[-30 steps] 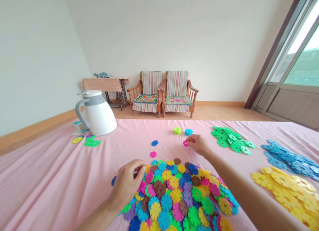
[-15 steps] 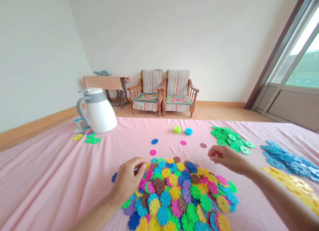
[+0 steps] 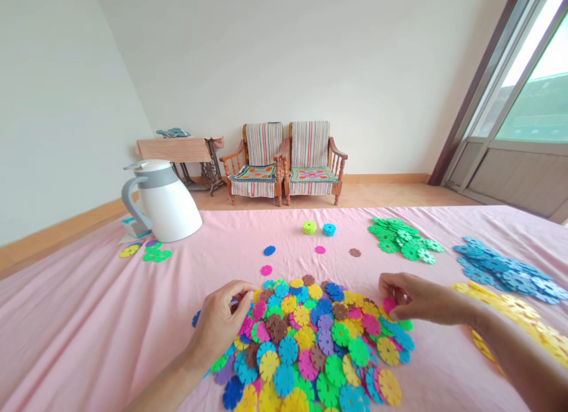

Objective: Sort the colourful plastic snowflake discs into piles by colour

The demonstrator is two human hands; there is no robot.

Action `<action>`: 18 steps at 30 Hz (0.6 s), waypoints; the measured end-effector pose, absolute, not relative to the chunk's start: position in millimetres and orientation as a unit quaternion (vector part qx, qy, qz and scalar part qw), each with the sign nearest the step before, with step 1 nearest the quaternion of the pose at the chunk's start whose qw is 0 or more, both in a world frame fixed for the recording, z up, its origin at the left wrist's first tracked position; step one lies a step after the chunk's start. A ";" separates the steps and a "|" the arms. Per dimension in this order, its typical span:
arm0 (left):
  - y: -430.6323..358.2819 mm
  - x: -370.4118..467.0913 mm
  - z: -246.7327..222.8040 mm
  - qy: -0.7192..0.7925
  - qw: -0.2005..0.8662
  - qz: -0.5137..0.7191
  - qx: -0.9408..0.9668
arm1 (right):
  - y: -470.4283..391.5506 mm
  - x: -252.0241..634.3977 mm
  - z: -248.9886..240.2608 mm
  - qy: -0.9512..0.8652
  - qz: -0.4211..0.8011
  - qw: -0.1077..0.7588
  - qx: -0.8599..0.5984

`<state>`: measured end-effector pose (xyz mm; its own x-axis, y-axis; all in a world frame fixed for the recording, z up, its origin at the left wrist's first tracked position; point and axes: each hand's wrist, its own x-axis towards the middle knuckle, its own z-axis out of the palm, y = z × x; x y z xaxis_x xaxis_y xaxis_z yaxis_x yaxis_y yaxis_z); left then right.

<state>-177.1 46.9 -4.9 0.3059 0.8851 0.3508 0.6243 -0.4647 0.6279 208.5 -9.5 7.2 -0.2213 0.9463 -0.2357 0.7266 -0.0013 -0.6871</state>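
A mixed heap of notched plastic snowflake discs (image 3: 306,341) in many colours lies in front of me on the pink cloth (image 3: 110,317). My left hand (image 3: 225,317) rests at the heap's left edge, thumb and fingers curled together; whatever may be inside them is hidden. At the heap's upper right edge, my right hand (image 3: 415,299) pinches a pink snowflake disc (image 3: 389,305) between thumb and fingers. Beyond the heap lie single discs: a blue disc (image 3: 270,250), two pink ones, and a brown disc (image 3: 355,253).
Small stacks of lime discs (image 3: 309,227) and light blue discs (image 3: 329,229) stand farther back. To the right lie piles of green discs (image 3: 402,239), blue discs (image 3: 506,270) and yellow discs (image 3: 523,323). A white jug (image 3: 168,208) stands at left, near several loose discs (image 3: 156,253).
My right hand has come down from above the cloth to the heap's right edge and taken hold of a pink disc. The left hand stays by the heap. My view has shifted slightly.
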 end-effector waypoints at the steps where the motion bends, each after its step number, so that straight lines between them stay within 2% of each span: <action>1: 47.0 -177.0 -5.0 0.481 0.191 0.340 0.785 | -8.9 210.4 5.5 -0.688 0.369 0.164 -0.603; 7: 47.6 -175.5 -5.4 0.478 0.196 0.335 0.788 | 3.9 214.1 2.6 -0.654 0.435 0.222 -0.577; 12: 47.7 -175.8 -5.8 0.481 0.199 0.334 0.786 | 35.7 185.0 5.2 -0.647 0.323 0.302 -0.621; 18: 47.9 -177.6 -6.3 0.479 0.196 0.336 0.787 | 85.7 141.0 -8.5 -0.627 0.246 0.327 -0.663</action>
